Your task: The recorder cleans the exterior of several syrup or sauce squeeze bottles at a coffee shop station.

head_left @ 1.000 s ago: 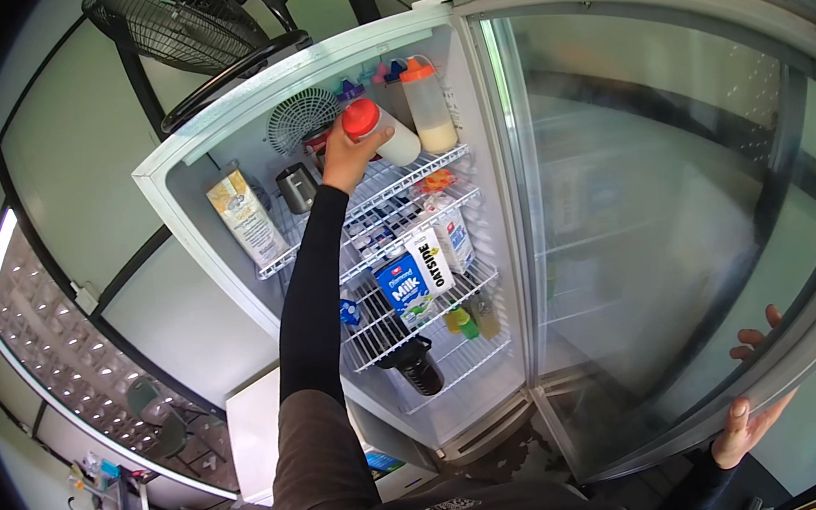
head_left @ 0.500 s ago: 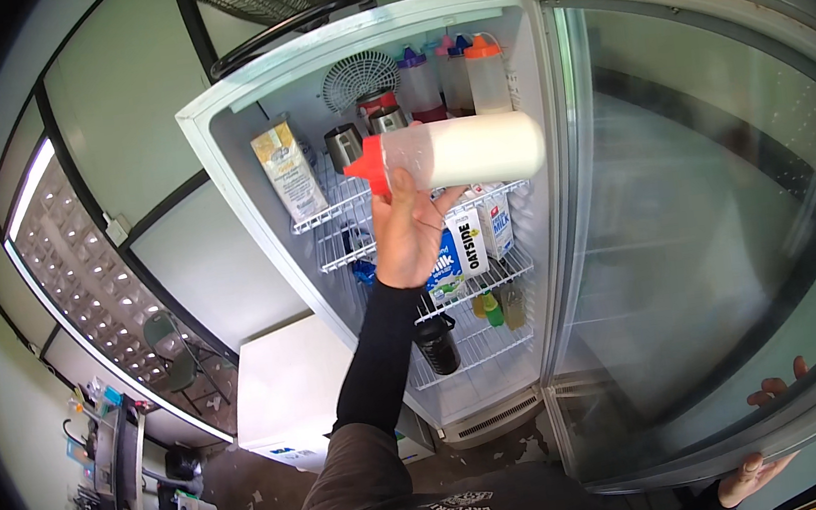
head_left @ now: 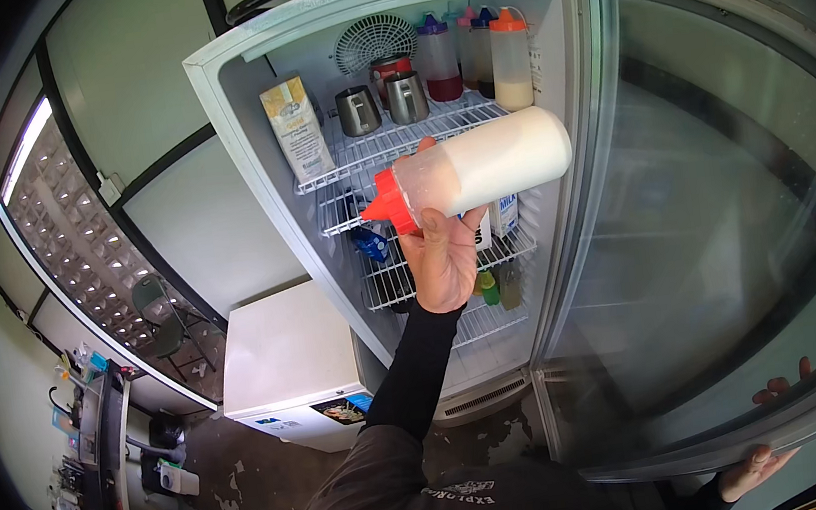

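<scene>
My left hand (head_left: 444, 261) is closed round a clear squeeze bottle (head_left: 498, 159) with a red nozzle cap and white liquid inside. The bottle lies nearly sideways in front of the fridge shelves, its cap end lower and to the left. At the lower right, my right hand (head_left: 758, 472) grips the edge of the glass fridge door (head_left: 716, 220), which stands open. Behind the bottle, the top shelf (head_left: 366, 149) carries two metal pitchers (head_left: 359, 111), a red can (head_left: 391, 66), a carton (head_left: 297, 132) and several squeeze bottles, one with an orange cap (head_left: 511, 60).
Lower shelves hold a milk carton (head_left: 505, 215), a blue package (head_left: 370, 245) and a green-topped bottle (head_left: 488, 286). A white chest (head_left: 289, 359) stands left of the fridge (head_left: 259, 181). Farther left are a chair (head_left: 170, 327) and a cluttered counter (head_left: 119, 439).
The squeeze bottle has tilted, its cap end dropping, and shifted slightly right and down with my left hand. My view has shifted too. My right hand stays on the door.
</scene>
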`<state>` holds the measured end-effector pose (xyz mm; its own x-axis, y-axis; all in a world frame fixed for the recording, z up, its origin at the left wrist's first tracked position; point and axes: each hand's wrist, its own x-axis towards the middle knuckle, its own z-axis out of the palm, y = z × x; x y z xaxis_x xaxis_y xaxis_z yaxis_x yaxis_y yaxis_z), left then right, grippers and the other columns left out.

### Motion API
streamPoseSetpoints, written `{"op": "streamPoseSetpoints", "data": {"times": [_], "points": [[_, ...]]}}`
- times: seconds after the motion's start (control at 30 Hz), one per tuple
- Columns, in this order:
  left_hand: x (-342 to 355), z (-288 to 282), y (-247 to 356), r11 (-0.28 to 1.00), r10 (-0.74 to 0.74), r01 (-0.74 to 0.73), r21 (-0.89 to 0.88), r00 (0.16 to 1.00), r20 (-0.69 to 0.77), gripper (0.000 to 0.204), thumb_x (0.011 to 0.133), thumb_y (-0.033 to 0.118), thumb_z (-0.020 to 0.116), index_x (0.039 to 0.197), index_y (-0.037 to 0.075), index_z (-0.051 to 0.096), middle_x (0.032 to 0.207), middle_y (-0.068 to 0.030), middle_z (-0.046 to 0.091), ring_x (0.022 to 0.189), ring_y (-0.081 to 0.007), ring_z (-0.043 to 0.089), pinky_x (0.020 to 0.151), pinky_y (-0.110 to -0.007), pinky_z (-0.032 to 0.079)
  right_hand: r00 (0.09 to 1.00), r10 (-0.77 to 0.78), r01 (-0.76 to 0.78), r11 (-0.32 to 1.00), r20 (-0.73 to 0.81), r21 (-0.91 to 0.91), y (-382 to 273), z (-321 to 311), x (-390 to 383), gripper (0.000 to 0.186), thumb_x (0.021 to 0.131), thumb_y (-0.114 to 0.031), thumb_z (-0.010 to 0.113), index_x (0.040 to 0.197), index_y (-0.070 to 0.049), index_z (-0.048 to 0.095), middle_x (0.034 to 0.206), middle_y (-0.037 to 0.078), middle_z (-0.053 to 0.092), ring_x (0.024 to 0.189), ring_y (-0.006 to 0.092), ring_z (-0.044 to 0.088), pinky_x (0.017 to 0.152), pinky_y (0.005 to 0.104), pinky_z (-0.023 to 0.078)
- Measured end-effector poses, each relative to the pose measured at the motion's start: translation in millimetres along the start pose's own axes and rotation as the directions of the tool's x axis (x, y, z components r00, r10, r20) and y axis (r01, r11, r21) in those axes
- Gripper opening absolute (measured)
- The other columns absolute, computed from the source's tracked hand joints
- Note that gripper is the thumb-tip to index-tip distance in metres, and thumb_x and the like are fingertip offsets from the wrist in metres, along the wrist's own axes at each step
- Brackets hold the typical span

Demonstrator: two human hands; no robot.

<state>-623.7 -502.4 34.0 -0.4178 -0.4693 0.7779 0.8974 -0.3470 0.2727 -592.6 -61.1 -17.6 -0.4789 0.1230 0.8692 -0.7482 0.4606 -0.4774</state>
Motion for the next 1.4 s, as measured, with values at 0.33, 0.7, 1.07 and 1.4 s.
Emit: {"op": "streamPoseSetpoints", "data": {"times": [0.33,0.7,1.07,1.4], "points": [[18.1,-20.7,35.3,0.852,-0.322,0.253,0.458,0.944,0.077,0.075,0.106,0.059,0.053,0.153,0.002,0.039,0.140,-0.0176,0.060,0.121,-0.0275,0.066,0.103,-0.046,0.057,0.991,0.020,-0.007,0.995,-0.129,0.098,5.6,9.1,-10.5,0.105,0.087,-0.080,0.061,0.153,0.000,0.048,0.154,0.021,0.051,0.105,0.0199,0.062,0.091,0.0318,0.050],[-50.2,-23.5,56.2,0.586,-0.678,0.335,0.737,0.701,0.221,0.081,0.096,0.043,0.079,0.154,0.000,0.043,0.145,-0.0125,0.056,0.131,-0.0215,0.057,0.113,-0.038,0.044,0.892,0.011,-0.252,0.842,0.452,0.476,-79.5,80.9,-52.0,0.071,0.087,-0.021,0.084,0.144,0.003,0.049,0.134,0.025,0.063,0.115,0.0369,0.069,0.104,0.0493,0.054],[-129.4,-63.6,92.6,0.613,-0.737,0.365,0.701,0.584,0.341,0.124,0.090,0.086,0.047,0.167,-0.004,0.010,0.174,-0.0230,0.016,0.163,-0.0336,0.012,0.130,-0.045,0.010,0.730,0.263,-0.486,0.849,0.631,0.208,-89.3,236.6,-114.0,0.066,0.074,-0.016,0.091,0.129,-0.002,0.057,0.109,0.011,0.072,0.100,0.0204,0.071,0.092,0.0378,0.056],[-122.1,-150.3,137.8,0.629,-0.699,0.442,0.640,0.682,0.216,0.114,0.096,0.087,0.026,0.169,0.002,0.004,0.176,-0.0209,0.014,0.162,-0.0355,0.016,0.130,-0.051,0.010,0.523,0.403,-0.848,0.155,0.751,0.507,-116.6,276.7,-124.8,0.051,0.076,-0.015,0.086,0.117,-0.006,0.058,0.101,0.008,0.067,0.096,0.0233,0.067,0.089,0.0398,0.056]]}}
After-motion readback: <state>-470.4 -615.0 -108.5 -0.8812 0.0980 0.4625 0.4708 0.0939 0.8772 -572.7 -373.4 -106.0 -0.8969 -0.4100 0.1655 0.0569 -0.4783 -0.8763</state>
